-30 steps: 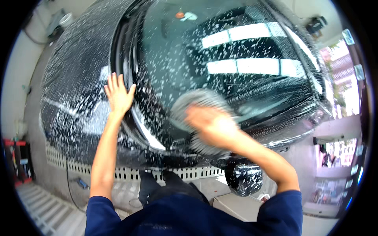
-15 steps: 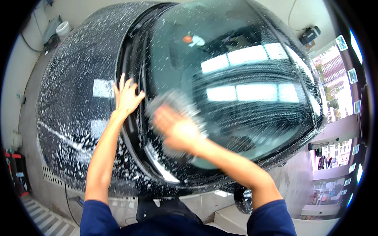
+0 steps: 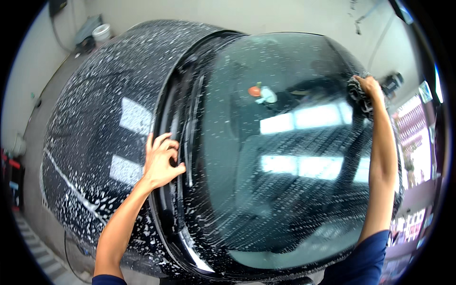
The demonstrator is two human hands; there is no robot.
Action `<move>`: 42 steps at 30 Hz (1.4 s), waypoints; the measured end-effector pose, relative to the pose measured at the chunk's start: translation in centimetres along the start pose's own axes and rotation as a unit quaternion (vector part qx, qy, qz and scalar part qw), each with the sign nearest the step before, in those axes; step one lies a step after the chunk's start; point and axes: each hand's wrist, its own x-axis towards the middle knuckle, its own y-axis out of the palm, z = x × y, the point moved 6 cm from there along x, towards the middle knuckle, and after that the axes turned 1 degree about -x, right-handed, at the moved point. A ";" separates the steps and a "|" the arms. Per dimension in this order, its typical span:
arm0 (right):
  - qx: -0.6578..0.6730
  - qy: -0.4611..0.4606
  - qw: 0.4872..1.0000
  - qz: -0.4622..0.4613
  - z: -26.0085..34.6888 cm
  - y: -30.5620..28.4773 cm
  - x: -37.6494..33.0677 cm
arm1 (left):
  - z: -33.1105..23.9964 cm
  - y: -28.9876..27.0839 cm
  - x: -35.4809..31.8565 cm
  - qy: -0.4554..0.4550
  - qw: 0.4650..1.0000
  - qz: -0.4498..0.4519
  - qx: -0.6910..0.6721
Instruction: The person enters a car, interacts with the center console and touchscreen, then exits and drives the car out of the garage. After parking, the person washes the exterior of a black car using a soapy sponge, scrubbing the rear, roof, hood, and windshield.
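A dark car wet with white foam lies before me, its hood (image 3: 90, 128) at left and its windshield (image 3: 232, 180) at right. My right hand (image 3: 370, 88) reaches to the windshield's far right edge, gripping a grey shaggy wash mitt (image 3: 359, 96) pressed against the glass. Part of the mitt is hidden by the hand. At the hood's rear edge, my left hand (image 3: 162, 160) leans with its fingers bent and apart, holding nothing. Streaks of suds cross the lower glass. Behind the glass sits a small orange and white ornament (image 3: 259, 92).
A white bucket (image 3: 101, 33) stands by the wall at the far left. Red and black equipment (image 3: 12, 180) is at the left rim. Wiper arms (image 3: 194, 128) run along the windshield's base. A black device (image 3: 392, 83) is beyond the car's right side.
My right hand has swept the mitt from the windshield's lower left to its far right edge. My left hand stays at the hood's rear edge. The view has shifted.
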 end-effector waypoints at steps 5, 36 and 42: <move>0.109 -0.213 0.971 -0.027 24.9 -1.7 -4.9 | 2.2 -3.2 -2.2 -0.043 0.994 -0.091 -0.054; 0.169 0.265 0.924 -0.216 -11.1 4.9 -61.3 | 2.9 -0.8 -7.6 0.064 0.995 0.005 0.073; 0.504 0.426 0.731 -0.173 -0.3 19.1 -75.6 | 2.6 -1.1 -12.4 0.120 0.991 -0.004 0.058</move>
